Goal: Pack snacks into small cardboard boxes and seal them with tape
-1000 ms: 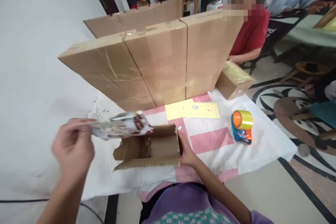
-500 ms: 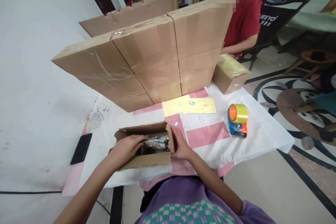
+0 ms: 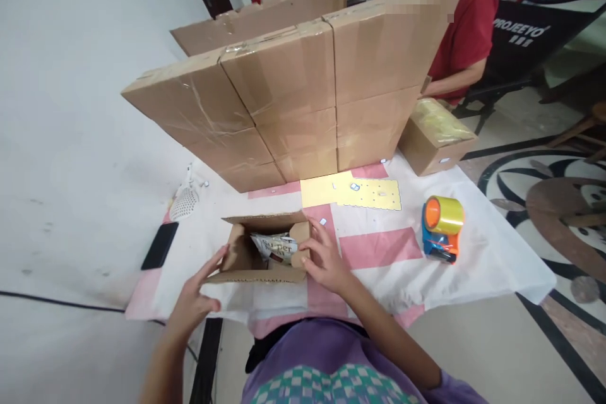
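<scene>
An open cardboard box lies in front of me with its top flaps raised. Inside it, toward the right end, rests a shiny printed packet, part of its lettering reading "super". At the box's left end is my left hand, thumb and fingers spread, fingertips against the outer edge of the end flap. My right hand holds the right end flap, its fingers over the cardboard. The lower part of the packet is hidden by the box walls.
Taped cardboard panels stand upright across the table. A yellow sheet, tape dispenser, black phone and white perforated scoop lie around. A closed box sits at the right, near a person in red.
My left hand has come out of the box and moved to its left end. My right hand has shifted onto the right flap. The packet shows more fully, and the view has turned slightly left.
</scene>
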The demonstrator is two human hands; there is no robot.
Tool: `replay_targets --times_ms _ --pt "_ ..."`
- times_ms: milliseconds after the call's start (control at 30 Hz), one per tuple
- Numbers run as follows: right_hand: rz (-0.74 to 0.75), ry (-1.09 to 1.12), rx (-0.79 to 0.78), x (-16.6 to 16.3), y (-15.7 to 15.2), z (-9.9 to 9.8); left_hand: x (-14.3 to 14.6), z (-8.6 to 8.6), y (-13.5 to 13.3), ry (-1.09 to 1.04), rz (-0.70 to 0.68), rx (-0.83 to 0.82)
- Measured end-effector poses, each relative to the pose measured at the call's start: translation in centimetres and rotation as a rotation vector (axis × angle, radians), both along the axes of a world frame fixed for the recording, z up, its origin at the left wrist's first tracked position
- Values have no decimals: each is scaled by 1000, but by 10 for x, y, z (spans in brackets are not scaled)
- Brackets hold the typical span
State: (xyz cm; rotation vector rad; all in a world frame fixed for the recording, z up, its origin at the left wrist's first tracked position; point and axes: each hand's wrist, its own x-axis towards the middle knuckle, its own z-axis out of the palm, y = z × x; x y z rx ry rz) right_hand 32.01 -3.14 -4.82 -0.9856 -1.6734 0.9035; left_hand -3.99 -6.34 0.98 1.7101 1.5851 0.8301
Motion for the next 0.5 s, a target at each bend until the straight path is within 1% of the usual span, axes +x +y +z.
replay_targets --times_ms 67,167,233,267,333,400,433,500 --pt "-5 55 -62 0 6 6 22 -12 -3 -36 10 20" --pt "5 72 -107 4 11 10 51 -18 1 1 187 86" --pt "43 50 -115 6 12 11 64 -22 6 27 327 141" --pt "65 36 -113 8 13 11 69 -25 10 23 375 174" --pt "91 5 -98 17 18 16 75 -34 17 3 427 228" --pt "62 -18 -38 34 30 34 79 -44 22 -24 438 260" --pt "15 -22 28 48 37 48 79 -48 23 -28 426 270" --pt "-123 -37 217 80 50 83 78 -52 23 9 376 293"
